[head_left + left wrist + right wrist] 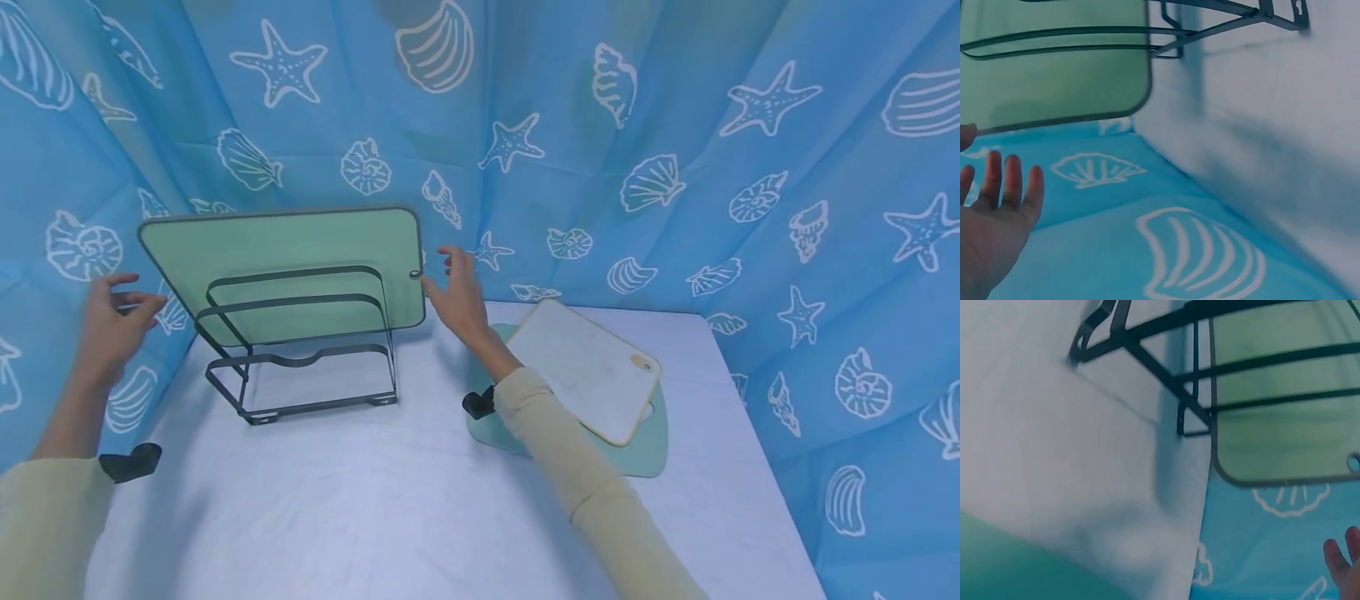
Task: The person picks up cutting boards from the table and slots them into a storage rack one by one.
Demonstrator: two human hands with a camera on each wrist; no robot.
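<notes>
**Green cutting board upright at the back of a wire rack, a hand on either side**

At the far left, a pale yellow sleeve with a black wrist fitting leads up to the left hand. Its fingers are spread and hold nothing, the thumb pointing towards the board. The hand is near the board's left edge but apart from it.

Next comes the dark metal rack, standing on a white tablecloth. The dark-rimmed green board stands on its long edge behind the visible wire loops, reaching well above them and past them on both sides. Whether another loop stands behind it cannot be told.

Just beside the board's right edge, by its hanging hole, is the right hand. Its grasp is wide and empty, thumb apart from loosely bent fingers; whether the thumb tip touches the edge cannot be told.

To the right, a mint-green cutting board lies flat, with a smaller white cutting board, rimmed in yellow, lying askew on top. The right sleeve passes above both. Behind everything hangs a blue curtain printed with white seashells and starfish.
</notes>
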